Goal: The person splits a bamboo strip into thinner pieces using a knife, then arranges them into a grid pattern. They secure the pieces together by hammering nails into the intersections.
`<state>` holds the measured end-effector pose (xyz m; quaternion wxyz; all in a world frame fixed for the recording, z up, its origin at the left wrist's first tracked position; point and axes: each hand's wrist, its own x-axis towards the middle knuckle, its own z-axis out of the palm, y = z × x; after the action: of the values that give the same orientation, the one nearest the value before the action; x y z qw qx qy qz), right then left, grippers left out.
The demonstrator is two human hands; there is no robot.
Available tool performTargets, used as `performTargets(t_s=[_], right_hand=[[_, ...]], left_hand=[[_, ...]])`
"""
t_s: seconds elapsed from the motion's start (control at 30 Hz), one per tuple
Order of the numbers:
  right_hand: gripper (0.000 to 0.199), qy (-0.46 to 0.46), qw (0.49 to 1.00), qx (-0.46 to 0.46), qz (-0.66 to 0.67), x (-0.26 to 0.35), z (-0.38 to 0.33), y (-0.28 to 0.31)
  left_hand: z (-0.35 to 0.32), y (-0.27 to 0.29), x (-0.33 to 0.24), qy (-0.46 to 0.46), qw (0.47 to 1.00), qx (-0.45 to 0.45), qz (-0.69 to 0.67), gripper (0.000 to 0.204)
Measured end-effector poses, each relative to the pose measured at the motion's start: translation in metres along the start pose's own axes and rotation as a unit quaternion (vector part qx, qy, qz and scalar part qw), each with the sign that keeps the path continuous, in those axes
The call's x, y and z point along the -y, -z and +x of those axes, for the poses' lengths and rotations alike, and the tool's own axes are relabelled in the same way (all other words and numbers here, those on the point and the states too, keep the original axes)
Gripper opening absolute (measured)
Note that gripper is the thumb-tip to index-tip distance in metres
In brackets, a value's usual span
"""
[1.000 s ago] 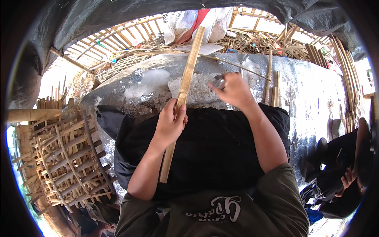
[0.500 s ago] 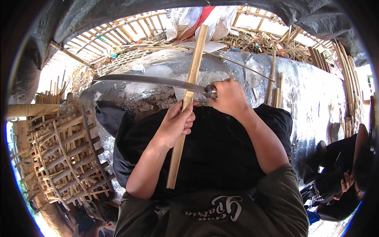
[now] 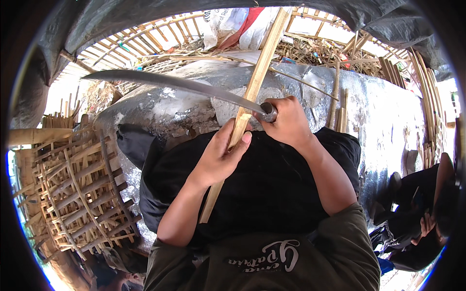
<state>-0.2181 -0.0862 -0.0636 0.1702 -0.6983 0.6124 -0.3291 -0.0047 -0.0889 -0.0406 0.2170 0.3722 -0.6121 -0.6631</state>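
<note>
A long split bamboo strip [image 3: 262,63] slants up and away from me over my black-covered lap. My left hand [image 3: 219,154] is closed around it below its middle, with the thumb along the near face. My right hand [image 3: 290,120] grips the dark handle of a long, curved machete [image 3: 167,81]. The blade crosses the strip, its tip pointing far left. Just below that crossing, a pale, freshly cut patch shows on the bamboo, between my two hands. Part of the handle is hidden inside my right fist.
A woven bamboo lattice [image 3: 82,194] stands at the left. Ahead lies a grey, silvery surface [image 3: 388,116] with a thin stick [image 3: 303,83] on it. Scraps pile up [image 3: 310,51] beyond it, near a slatted fence. Another person's hand [image 3: 426,225] shows at the lower right.
The bamboo strip has tilted further right at its far end. The machete's tip has risen and swung left, while its handle shifted slightly right. My left thumb has straightened somewhat.
</note>
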Motion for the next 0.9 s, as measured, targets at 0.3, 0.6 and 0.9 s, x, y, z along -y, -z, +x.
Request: performTargets(t_s=[0.3, 0.6, 0.9], right_hand=[[0.011, -0.056, 0.987, 0.017, -0.152, 0.004, -0.004, 0.004], [0.015, -0.082, 0.98, 0.013, -0.18, -0.011, 0.006, 0.017], [0.016, -0.129, 0.975, 0.006, -0.181, -0.013, 0.014, 0.028]], left_hand=[[0.0, -0.011, 0.012, -0.062, 0.979, -0.095, 0.167, 0.013], [-0.012, -0.01, 0.007, -0.078, 0.971, -0.094, 0.207, 0.013], [-0.02, -0.007, 0.001, -0.053, 0.963, -0.068, 0.257, 0.014]])
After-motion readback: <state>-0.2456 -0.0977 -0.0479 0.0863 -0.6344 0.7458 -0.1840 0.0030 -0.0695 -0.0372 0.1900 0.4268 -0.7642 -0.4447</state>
